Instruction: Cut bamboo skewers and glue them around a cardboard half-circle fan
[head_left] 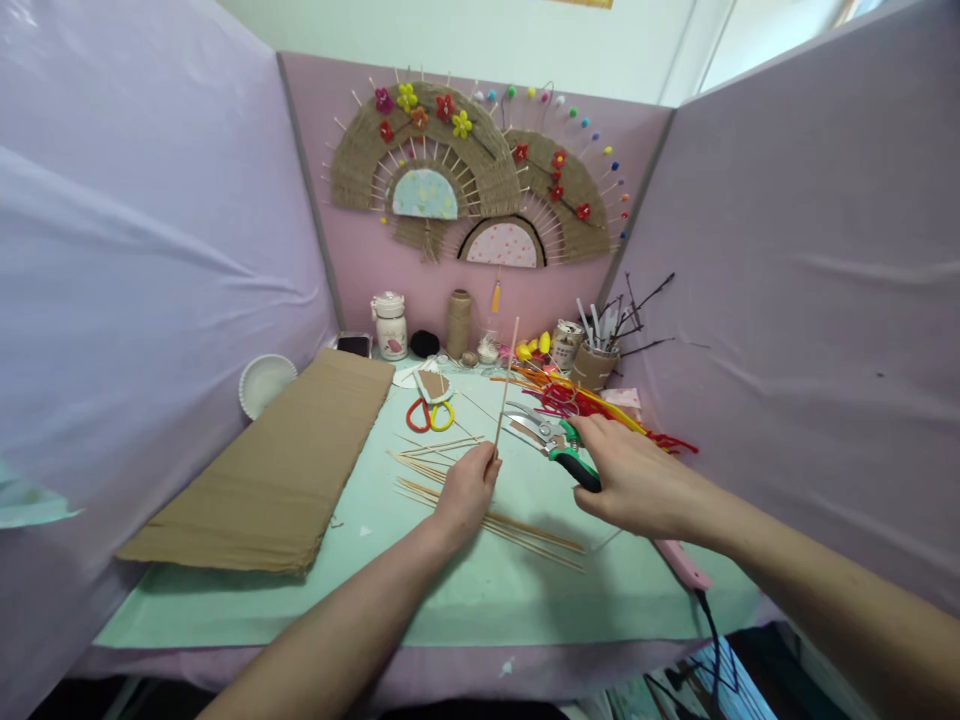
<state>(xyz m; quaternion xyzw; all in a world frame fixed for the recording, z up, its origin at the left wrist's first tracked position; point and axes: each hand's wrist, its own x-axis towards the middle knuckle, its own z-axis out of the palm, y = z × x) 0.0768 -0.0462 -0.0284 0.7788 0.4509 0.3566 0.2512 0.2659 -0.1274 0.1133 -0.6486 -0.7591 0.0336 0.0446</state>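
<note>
A bare, slender left forearm [352,615] is cut off by the bottom edge of the frame, and a bare, slender right forearm [810,575] by the lower right corner. Both are tapered toward narrow wrists. The left hand [466,490] and right hand [636,472] are likewise ungloved. At bottom centre a thin black strip [480,713] is seen; whether it is clothing cannot be told.

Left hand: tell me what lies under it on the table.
Thin wooden sticks on the green cloth poke out on both sides of the left hand. The hand and wrist cover the stretch between, so whether each stick runs through cannot be seen.
</note>
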